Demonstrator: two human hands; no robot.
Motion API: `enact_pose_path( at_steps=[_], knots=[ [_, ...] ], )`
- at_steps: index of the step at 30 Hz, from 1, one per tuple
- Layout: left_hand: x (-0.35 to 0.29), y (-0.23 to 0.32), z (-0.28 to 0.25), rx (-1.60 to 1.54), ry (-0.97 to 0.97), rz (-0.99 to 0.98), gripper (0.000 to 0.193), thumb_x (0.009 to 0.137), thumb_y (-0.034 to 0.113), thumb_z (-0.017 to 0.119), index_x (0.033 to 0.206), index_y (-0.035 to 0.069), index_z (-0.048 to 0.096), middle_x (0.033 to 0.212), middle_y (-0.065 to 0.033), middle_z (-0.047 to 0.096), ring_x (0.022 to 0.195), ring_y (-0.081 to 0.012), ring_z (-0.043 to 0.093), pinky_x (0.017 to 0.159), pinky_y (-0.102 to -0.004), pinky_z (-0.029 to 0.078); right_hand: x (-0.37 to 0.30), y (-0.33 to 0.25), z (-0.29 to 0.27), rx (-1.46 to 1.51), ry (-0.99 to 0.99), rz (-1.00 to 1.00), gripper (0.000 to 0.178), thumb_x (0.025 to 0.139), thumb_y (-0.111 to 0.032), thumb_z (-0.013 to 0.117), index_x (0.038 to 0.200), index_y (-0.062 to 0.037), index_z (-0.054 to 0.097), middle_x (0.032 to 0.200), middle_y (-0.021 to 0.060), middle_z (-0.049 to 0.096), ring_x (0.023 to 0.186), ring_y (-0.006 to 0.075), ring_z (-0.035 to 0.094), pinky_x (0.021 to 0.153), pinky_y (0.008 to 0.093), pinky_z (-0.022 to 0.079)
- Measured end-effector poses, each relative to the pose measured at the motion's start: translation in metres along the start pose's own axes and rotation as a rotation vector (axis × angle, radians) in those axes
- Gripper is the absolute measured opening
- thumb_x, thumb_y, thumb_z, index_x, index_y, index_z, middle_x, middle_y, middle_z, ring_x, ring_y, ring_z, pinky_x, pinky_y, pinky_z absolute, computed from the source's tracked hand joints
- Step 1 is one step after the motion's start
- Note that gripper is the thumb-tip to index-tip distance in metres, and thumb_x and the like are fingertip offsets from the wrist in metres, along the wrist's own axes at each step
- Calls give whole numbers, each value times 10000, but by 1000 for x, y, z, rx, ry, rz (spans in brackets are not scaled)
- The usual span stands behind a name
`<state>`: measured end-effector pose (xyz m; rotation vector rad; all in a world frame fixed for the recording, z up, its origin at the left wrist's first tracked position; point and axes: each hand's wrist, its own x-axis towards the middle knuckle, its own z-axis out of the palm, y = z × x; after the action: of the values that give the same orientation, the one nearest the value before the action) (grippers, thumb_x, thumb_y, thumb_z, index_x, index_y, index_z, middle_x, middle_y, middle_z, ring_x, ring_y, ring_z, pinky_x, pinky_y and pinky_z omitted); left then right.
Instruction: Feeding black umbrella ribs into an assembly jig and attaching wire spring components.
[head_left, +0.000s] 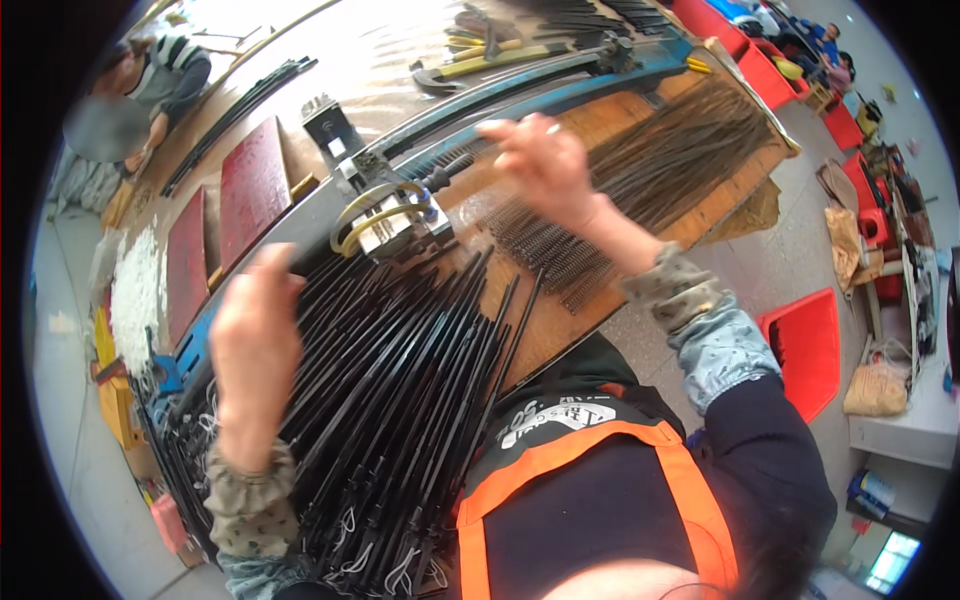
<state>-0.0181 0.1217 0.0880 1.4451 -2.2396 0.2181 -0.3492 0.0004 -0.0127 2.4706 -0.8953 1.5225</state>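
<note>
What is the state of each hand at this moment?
Left hand: blurred; its grip cannot be told.
Right hand: fingers partly bent; whether it holds anything cannot be told.

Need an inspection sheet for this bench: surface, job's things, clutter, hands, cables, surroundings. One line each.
Surface: wooden bench, bare wood showing between the rods and springs.
Job's things: black rods piled in front of the machine; long coil springs bundled at right.
Clutter: hammer beyond the machine; red boards at left.
Hands: left hand over the rods' left side; right hand near the springs. Grip unclear for both.
Cables: electrical, nothing seen; yellowish tubes loop at the machine.
Surroundings: another person upper left; red bin on the floor at right.
</note>
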Motion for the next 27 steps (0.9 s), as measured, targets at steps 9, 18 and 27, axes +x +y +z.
enact_pose_path(
  at_steps=[9,18,27],
  knots=[
    [-2,-49,-58,178,263,-228,170,980,143,601,1079,9,636,865,-229,644,740,-374,611,662,-405,471,64,-1,63,422,-460,433,241,980,-222,608,1079,-25,705,828,70,703,716,136,634,690,288,505],
    [-65,-74,-68,156,176,-469,218,973,135,622,1104,-38,642,869,-241,660,707,-347,637,648,-372,495,106,-4,154,359,-431,-51,216,884,-314,699,921,-115,773,822,64,684,871,208,639,775,354,500],
    [-60,-92,-44,149,184,-427,252,959,168,640,1116,-28,660,929,-238,680,794,-375,668,688,-389,513,119,-13,155,-28,-435,-375,95,894,-250,668,872,-161,695,791,1,703,894,177,627,994,409,311]
  ],
)
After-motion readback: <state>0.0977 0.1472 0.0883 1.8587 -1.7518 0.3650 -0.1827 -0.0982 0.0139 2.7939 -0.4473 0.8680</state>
